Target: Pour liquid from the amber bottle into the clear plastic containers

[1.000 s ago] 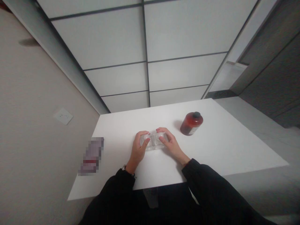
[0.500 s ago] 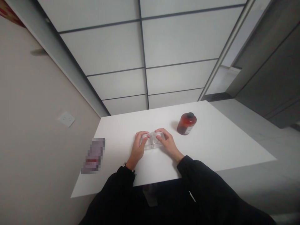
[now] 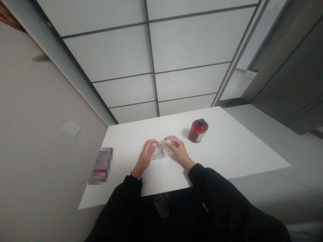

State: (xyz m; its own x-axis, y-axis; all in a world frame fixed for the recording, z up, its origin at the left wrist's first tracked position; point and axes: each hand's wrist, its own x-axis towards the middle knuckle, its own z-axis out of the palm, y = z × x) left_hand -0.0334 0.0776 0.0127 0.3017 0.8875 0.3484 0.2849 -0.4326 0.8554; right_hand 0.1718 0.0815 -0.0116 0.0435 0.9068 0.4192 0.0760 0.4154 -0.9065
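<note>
boxes, clear, clasped by left hand and right hand, contents unclear, capped bottle near

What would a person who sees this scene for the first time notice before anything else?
The eye goes first to the two hands at the middle of the white table: the left hand and the right hand grip the two ends of a small clear box. Next comes the dark red bottle with a black cap, standing upright beyond the right hand and apart from it.
</note>
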